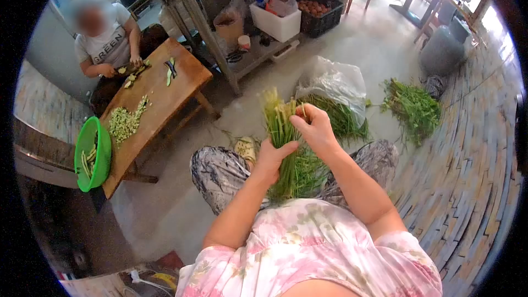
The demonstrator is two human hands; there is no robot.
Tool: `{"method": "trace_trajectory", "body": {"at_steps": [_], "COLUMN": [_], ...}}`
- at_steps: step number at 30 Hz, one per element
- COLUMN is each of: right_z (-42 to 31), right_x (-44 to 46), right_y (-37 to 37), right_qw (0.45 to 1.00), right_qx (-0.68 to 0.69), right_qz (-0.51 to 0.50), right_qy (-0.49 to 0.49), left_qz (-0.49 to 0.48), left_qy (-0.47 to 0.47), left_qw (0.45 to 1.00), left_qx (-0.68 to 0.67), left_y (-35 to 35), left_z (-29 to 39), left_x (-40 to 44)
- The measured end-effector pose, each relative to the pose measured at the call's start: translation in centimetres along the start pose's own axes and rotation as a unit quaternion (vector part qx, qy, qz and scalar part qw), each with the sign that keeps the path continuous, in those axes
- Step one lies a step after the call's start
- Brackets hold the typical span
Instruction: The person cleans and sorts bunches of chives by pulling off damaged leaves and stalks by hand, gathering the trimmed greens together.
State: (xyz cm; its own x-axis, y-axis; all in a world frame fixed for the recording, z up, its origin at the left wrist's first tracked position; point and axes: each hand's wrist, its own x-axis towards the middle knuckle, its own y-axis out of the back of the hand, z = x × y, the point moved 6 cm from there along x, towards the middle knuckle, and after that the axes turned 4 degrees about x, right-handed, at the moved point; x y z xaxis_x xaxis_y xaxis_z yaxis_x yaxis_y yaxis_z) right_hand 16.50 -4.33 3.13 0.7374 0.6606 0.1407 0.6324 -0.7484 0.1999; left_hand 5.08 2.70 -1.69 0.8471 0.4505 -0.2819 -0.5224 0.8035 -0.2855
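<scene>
A bundle of long green stems (281, 126) stands roughly upright in front of my body, its pale cut ends at the top. My left hand (273, 157) is wrapped round the middle of the bundle. At the upper right of the bundle, my right hand (314, 126) pinches at the pale stem ends, thumb and fingers together. Below my hands, loose leafy greens (308, 173) lie between my knees. Just beyond, more green stems (335, 113) stick out of a clear plastic bag (335, 80) on the floor.
Another pile of greens (412, 107) lies at right, near a grey gas cylinder (444, 47). At left, a person (113, 38) cuts vegetables at a low wooden table (170, 96) bearing chopped pieces and a green basket (106, 157). A shelf (264, 58) holds a white bin (280, 25).
</scene>
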Motion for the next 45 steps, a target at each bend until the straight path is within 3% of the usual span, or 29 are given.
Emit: {"method": "trace_trajectory", "body": {"at_steps": [2,6,12,15,18,21,24,30,33,34,37,40,45], "right_z": [1.7,0.5,1.5,-0.2,-0.1,0.8,1.0,1.9,1.7,1.5,0.2,1.1,4.3], "right_x": [-0.4,-1.2,-1.4,-1.1,-0.9,-0.5,-0.7,-0.6,-0.6,-0.2,0.3,0.1,-0.3], "right_y": [-0.3,0.6,0.5,0.4,0.2,-0.1,0.2,0.4,2.5,3.5,6.9,8.4,8.9], "right_qw": [0.974,0.912,0.911,0.972,0.982,0.981,0.984,0.978,0.923,0.911,0.919,0.961,0.943], "right_qx": [0.189,0.337,0.315,0.134,0.104,0.144,0.097,0.135,0.309,0.356,0.370,0.232,0.275], "right_qz": [-0.042,-0.085,-0.081,-0.092,-0.110,-0.111,-0.113,-0.102,-0.020,0.002,0.042,0.052,0.113], "right_qy": [-0.119,-0.216,-0.252,-0.171,-0.116,-0.063,-0.101,-0.118,-0.230,-0.207,-0.129,-0.138,-0.151], "left_qz": [-0.073,-0.105,-0.081,-0.058,-0.045,-0.031,-0.020,-0.021,-0.042,-0.034,0.006,0.025,0.012], "left_qy": [0.061,0.077,0.054,0.077,0.086,0.096,0.088,0.045,0.051,0.050,0.049,0.043,0.029], "left_qw": [0.974,0.955,0.967,0.969,0.969,0.967,0.972,0.987,0.987,0.987,0.988,0.988,0.987], "left_qx": [-0.206,-0.266,-0.236,-0.228,-0.225,-0.232,-0.217,-0.154,-0.148,-0.146,-0.145,-0.144,-0.156], "left_y": [-0.2,-2.0,-1.8,-0.8,0.1,0.5,0.9,1.0,1.2,1.5,2.4,3.0,3.1], "left_z": [-1.4,-2.0,-1.3,-2.1,-2.6,-2.4,-2.1,-1.5,-1.5,-1.4,-0.6,0.3,1.1], "left_x": [0.2,0.5,0.7,1.0,1.1,0.9,0.6,0.4,0.4,0.3,-0.2,-0.4,-0.3]}}
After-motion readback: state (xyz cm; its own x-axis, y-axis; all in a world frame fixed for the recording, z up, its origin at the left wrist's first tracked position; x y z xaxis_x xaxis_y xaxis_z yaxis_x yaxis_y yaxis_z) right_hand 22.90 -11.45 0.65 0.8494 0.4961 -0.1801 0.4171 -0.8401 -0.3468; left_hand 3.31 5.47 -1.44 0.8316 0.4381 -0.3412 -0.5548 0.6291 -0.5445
